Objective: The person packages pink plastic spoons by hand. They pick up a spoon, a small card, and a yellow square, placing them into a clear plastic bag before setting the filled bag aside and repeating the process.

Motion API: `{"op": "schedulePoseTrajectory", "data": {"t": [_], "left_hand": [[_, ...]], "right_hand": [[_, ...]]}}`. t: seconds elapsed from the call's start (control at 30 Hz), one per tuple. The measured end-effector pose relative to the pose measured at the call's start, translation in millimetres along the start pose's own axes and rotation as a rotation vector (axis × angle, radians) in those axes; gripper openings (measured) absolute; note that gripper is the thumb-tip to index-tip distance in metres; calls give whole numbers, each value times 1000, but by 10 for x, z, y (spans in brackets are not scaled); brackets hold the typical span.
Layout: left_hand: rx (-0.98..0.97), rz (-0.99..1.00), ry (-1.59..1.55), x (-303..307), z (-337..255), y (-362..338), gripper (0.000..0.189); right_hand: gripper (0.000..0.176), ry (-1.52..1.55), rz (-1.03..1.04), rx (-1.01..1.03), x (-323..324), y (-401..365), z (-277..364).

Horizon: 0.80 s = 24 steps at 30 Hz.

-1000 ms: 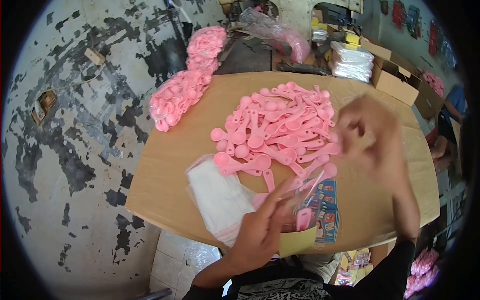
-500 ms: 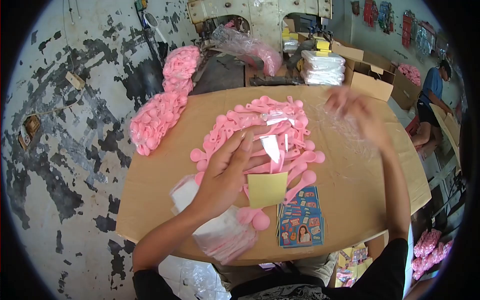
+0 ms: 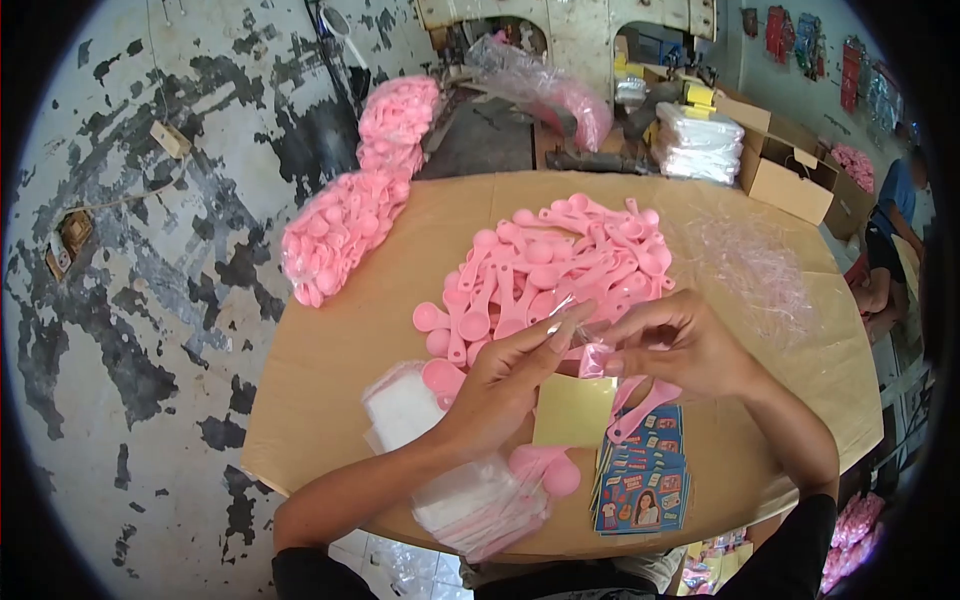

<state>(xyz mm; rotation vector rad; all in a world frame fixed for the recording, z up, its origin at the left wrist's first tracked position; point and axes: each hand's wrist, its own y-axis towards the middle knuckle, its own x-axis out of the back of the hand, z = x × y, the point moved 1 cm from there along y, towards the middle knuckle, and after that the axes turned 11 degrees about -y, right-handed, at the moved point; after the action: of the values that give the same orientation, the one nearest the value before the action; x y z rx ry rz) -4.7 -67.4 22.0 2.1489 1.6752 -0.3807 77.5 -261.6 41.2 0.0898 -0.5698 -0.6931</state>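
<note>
My left hand (image 3: pixel 515 380) is closed on a clear plastic bag, its thumb and fingers pinching near the top. A plain yellow card (image 3: pixel 573 410) hangs below the fingers. My right hand (image 3: pixel 680 345) pinches a shiny pink-tinted fold of the bag (image 3: pixel 597 361), close to the left fingertips. Just below the card show the round bowls of pink spoons (image 3: pixel 560 477). Behind both hands lies a heap of pink plastic measuring spoons (image 3: pixel 545 265). Under my left forearm is a stack of clear bags (image 3: pixel 470 505). Blue printed cards (image 3: pixel 640 500) lie below my right hand.
The table (image 3: pixel 340 400) is covered with brown paper. Bags full of pink spoons (image 3: pixel 345 230) lie at its left edge. Thin plastic strips (image 3: pixel 755 275) are scattered on the right. Cardboard boxes (image 3: pixel 790 180) and stacked clear packs (image 3: pixel 698 143) stand behind. Another person (image 3: pixel 893 225) sits far right.
My right hand has come in from the far right side of the table to the bag and now pinches it beside my left hand. The view has shifted slightly.
</note>
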Motion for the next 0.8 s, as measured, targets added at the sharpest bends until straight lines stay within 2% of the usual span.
{"op": "schedulePoseTrajectory", "data": {"t": [0.07, 0.17, 0.27, 0.37, 0.47, 0.57, 0.67, 0.77, 0.8], "left_hand": [[71, 1, -72, -8, 31, -6, 45], [77, 14, -115, -69, -10, -12, 42], [46, 24, 7, -23, 8, 24, 37], [-43, 85, 297, 104, 46, 74, 33], [-119, 63, 413, 169, 42, 86, 27], [-98, 87, 343, 196, 67, 117, 20], [-114, 139, 366, 204, 59, 136, 18], [-24, 200, 463, 317, 27, 133, 20], [7, 206, 397, 317, 12, 137, 20]], "right_hand": [[21, 0, -17, -49, 19, -19, 57], [22, -21, -26, -107, 48, -48, 64], [20, 41, -64, -97, 39, -42, 19], [19, 67, -70, -97, 37, -44, -37], [21, -83, -124, 34, 38, -44, -27], [31, -212, -20, 227, 135, -45, -126], [35, -393, -38, 397, 153, -35, -164], [36, -345, -29, 364, 160, -39, -176], [36, -359, -27, 370, 155, -46, -180]]}}
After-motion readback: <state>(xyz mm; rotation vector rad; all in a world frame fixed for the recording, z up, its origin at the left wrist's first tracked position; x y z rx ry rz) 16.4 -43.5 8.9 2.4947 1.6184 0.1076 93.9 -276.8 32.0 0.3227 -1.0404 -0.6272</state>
